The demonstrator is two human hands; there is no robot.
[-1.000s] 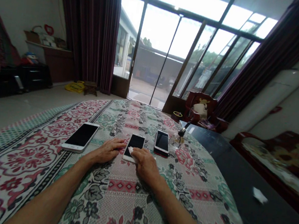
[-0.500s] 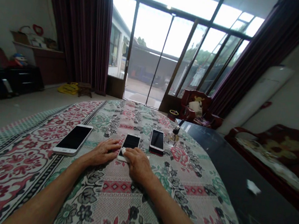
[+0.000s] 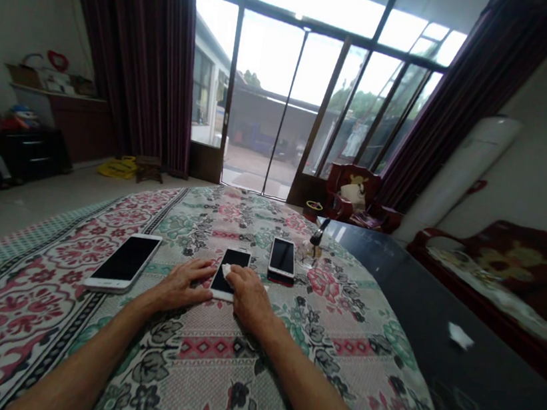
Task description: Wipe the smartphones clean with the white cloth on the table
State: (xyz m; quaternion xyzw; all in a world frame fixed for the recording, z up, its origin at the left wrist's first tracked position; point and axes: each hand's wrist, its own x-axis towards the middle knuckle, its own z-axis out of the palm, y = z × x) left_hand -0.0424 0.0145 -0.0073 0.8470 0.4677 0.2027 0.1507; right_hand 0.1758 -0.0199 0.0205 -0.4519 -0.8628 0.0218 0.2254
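Note:
A white smartphone [image 3: 218, 286] lies screen up on the tablecloth between my hands. My left hand [image 3: 186, 284] rests along its left side, fingers stretched out, with the thumb at the lower left corner. Pinched under the fingers of my right hand [image 3: 249, 294] is a small white tissue [image 3: 226, 271], pressed to the dark screen. This hand covers the phone's lower right part. To the left lies a larger white smartphone [image 3: 125, 261], also face up. Beyond my right hand, another white-framed phone [image 3: 283, 257] sits on something dark red and black, mostly hidden.
A small clear glass container [image 3: 308, 255] with a dark-handled brush [image 3: 318, 234] stands right of the far phone. The patterned tablecloth [image 3: 209, 385] covers the round table. On a dark surface [image 3: 421, 305] at the right lies a crumpled white tissue [image 3: 460, 336].
My right hand has slid the tissue slightly up the phone's screen. My left hand stays at the phone's left side. The whole view has shifted a little.

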